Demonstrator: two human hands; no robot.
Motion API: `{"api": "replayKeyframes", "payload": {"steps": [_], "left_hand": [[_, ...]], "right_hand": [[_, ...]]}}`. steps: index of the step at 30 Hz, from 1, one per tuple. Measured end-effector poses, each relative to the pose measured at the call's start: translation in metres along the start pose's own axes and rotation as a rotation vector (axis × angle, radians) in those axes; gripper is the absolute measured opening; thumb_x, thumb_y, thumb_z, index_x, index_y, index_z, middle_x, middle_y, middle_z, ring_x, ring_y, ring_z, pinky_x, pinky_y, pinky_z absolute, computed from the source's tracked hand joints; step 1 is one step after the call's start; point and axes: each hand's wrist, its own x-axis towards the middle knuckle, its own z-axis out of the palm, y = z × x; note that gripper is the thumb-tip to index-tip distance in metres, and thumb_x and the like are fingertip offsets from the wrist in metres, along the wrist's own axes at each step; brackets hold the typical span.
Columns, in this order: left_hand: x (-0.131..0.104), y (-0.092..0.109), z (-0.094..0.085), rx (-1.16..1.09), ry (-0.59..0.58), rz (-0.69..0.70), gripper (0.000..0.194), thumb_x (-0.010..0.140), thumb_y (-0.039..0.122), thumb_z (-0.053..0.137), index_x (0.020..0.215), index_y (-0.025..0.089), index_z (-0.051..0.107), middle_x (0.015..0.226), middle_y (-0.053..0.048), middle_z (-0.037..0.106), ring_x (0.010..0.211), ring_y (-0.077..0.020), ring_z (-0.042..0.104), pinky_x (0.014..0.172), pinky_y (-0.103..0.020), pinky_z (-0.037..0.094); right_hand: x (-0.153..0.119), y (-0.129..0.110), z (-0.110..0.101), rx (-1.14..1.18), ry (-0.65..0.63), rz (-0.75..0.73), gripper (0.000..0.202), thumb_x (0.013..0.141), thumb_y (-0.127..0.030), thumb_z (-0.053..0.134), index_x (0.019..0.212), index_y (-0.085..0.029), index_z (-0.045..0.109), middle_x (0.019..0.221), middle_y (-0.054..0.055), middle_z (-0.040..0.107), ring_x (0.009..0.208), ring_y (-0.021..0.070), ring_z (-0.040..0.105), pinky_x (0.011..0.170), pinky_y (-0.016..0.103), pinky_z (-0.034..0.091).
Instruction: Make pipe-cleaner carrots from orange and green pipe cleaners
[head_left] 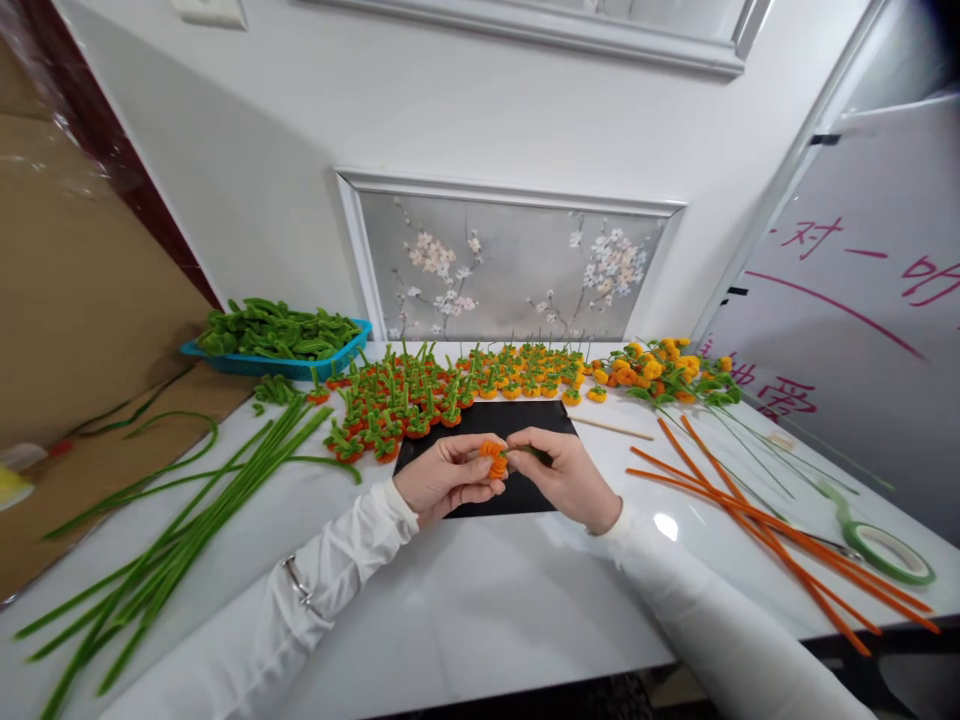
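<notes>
Pinched between the thumb and fingers of the left hand, an orange bloom sits just over the black mat. The right hand comes in from the other side with thumb and forefinger closed close together on a thin dark-green piece that meets the bloom; the fingers hide most of it, so whether it is a stem or a leaf I cannot tell.

Beyond the mat and along its left edge stand many orange heads with upright green tops, packed close. Yellow heads crowd behind the mat, some with thin wires sticking up. Well left of it, a blue tub is heaped with green leaves, and a small leaf pile lies in front of the tub. Long green strips fan out to the left of the mat, nearer the person.

Right of the mat, a pale stick lies with one end near its corner. Behind the stick rests a bunch of yellow and orange flowers. Farther right, orange strips cross one another, with a roll of green tape just beside them.
</notes>
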Motion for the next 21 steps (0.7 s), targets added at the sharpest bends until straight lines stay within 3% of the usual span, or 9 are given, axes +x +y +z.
{"api": "replayKeyframes", "payload": {"steps": [4, 8, 11, 16, 21], "left_hand": [[-0.002, 0.006, 0.002, 0.041, 0.027, -0.032, 0.044, 0.068, 0.024, 0.075, 0.109, 0.017, 0.059, 0.083, -0.007, 0.070, 0.072, -0.0176, 0.070, 0.057, -0.017, 0.055], [-0.002, 0.006, 0.010, 0.060, 0.080, -0.033, 0.030, 0.072, 0.027, 0.071, 0.099, 0.014, 0.063, 0.086, -0.008, 0.070, 0.078, -0.0200, 0.070, 0.066, -0.022, 0.056], [0.000, 0.003, 0.014, 0.082, 0.115, 0.019, 0.028, 0.071, 0.020, 0.072, 0.098, 0.011, 0.066, 0.082, -0.007, 0.070, 0.079, -0.0162, 0.069, 0.072, -0.021, 0.055], [0.000, 0.000, 0.014, 0.116, 0.183, 0.047, 0.036, 0.069, 0.019, 0.074, 0.104, 0.015, 0.067, 0.086, -0.004, 0.071, 0.078, -0.0117, 0.067, 0.078, -0.022, 0.053], [-0.002, 0.001, 0.015, 0.096, 0.149, 0.061, 0.037, 0.068, 0.020, 0.075, 0.105, 0.017, 0.067, 0.090, -0.003, 0.071, 0.081, -0.0111, 0.066, 0.086, -0.025, 0.050]], "right_hand": [[-0.005, 0.000, -0.004, -0.441, 0.090, -0.235, 0.019, 0.089, -0.017, 0.046, 0.090, -0.020, 0.065, 0.078, 0.003, 0.065, 0.066, 0.0113, 0.056, 0.062, 0.024, 0.039], [-0.006, -0.002, -0.006, -0.813, 0.083, -0.447, 0.018, 0.089, -0.015, 0.047, 0.089, -0.021, 0.064, 0.077, 0.003, 0.065, 0.068, 0.0139, 0.053, 0.061, 0.029, 0.034], [-0.006, -0.002, -0.004, -0.829, 0.061, -0.432, 0.018, 0.090, -0.016, 0.045, 0.091, -0.019, 0.062, 0.080, 0.004, 0.064, 0.074, 0.0152, 0.055, 0.064, 0.029, 0.038], [-0.006, 0.002, 0.001, -0.651, 0.026, -0.353, 0.022, 0.091, -0.013, 0.041, 0.103, -0.018, 0.059, 0.099, 0.007, 0.062, 0.083, 0.0121, 0.058, 0.063, 0.020, 0.045], [-0.008, 0.004, 0.004, -0.617, 0.100, -0.386, 0.020, 0.089, -0.013, 0.045, 0.102, -0.018, 0.060, 0.095, 0.007, 0.064, 0.083, 0.0136, 0.060, 0.067, 0.022, 0.047]]}}
